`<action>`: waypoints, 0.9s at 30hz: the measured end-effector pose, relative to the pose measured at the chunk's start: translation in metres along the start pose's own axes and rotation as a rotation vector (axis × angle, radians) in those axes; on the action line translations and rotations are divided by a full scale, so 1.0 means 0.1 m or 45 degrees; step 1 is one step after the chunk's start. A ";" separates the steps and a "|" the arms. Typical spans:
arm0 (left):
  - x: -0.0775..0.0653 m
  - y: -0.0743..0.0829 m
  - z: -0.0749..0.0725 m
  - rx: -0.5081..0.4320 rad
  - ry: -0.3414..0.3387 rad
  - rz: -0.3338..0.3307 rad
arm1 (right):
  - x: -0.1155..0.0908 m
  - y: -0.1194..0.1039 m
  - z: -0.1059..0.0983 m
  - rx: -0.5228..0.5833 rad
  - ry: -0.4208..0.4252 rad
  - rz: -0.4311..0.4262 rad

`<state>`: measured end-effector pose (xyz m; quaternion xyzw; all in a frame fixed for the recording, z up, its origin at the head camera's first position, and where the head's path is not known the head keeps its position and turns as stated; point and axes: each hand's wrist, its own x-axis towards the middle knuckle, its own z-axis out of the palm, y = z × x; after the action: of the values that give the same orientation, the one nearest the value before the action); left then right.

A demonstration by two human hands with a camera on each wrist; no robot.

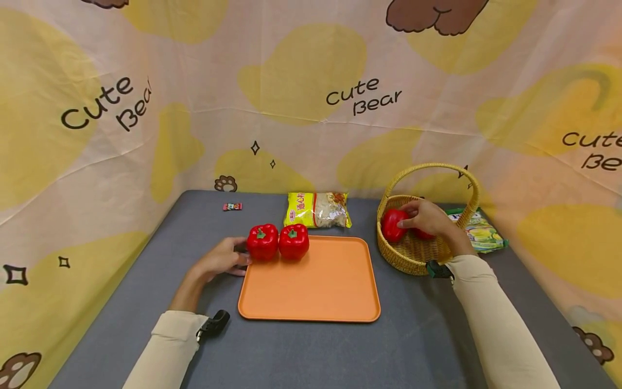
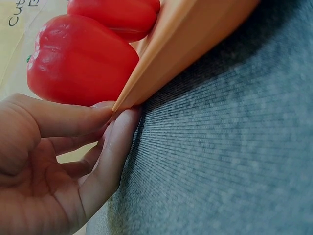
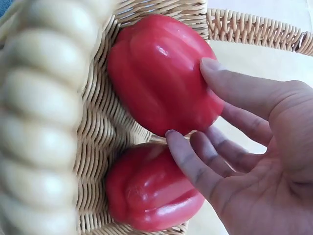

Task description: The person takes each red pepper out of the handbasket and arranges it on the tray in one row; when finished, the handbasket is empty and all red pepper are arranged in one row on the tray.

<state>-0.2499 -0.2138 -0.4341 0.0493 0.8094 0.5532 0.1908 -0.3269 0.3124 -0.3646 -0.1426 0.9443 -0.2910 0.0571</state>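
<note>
My left hand (image 1: 222, 259) pinches the left rim of an orange tray (image 1: 316, 289), thumb above and a finger below in the left wrist view. On the tray's far left part sit two red bell peppers (image 1: 263, 242) side by side, their green stems showing in the head view. Over the wicker basket (image 1: 405, 265) on the right, my right hand (image 1: 430, 219) holds a red bell pepper (image 3: 164, 73) between thumb and fingers. Below it in the right wrist view, another red bell pepper (image 3: 151, 188) lies in the basket.
Behind the tray lies a yellow pasta bag (image 1: 318, 209). A small red packet (image 1: 232, 206) is at the table's back left. Right of the basket lies a green bag (image 1: 481, 232), partly hidden by it. The basket's tall handle (image 1: 432, 166) arches overhead; printed cloth surrounds the table.
</note>
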 end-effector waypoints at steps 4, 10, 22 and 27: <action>0.00 0.00 0.00 0.001 0.003 -0.001 | -0.01 -0.03 0.01 -0.003 0.003 -0.017; 0.00 0.00 0.00 0.002 0.003 -0.012 | 0.00 -0.06 0.03 0.044 -0.022 -0.049; 0.01 0.00 0.00 -0.008 0.000 -0.010 | -0.07 -0.04 0.05 0.055 -0.005 0.011; 0.01 -0.01 0.00 -0.009 -0.004 -0.006 | -0.13 -0.04 0.05 0.060 0.000 0.007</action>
<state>-0.2511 -0.2142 -0.4350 0.0477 0.8072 0.5555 0.1936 -0.3126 0.3111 -0.3659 -0.1385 0.9376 -0.3130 0.0612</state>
